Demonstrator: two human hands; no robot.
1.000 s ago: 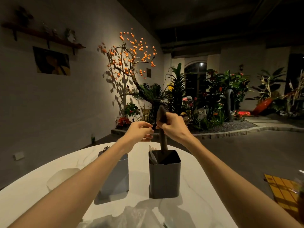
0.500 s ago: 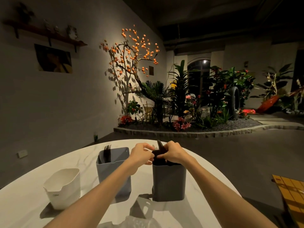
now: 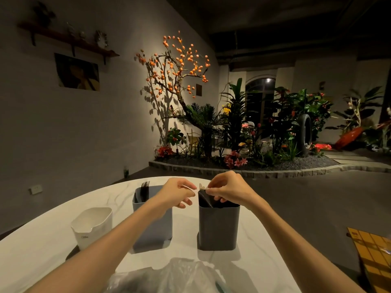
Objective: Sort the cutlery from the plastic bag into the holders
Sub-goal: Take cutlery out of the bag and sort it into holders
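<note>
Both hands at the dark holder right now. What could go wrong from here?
1. The right hand has fingers at the rim of the dark holder, among the cutlery; pulling out might drag a piece along or tip the holder.
2. The left hand hovers beside the forks in the grey holder; a sideways move may knock them.
3. The plastic bag lies at the table edge and might slide off.

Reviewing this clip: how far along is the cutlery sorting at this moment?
Partly done. Done: black forks stand in the blue-grey holder, and dark pieces sit in the dark grey holder. In hand: the right hand is at that holder's rim, fingers on its contents; the left hand hovers beside it. Left: the white holder looks empty, and the plastic bag seems to hold more.
</note>
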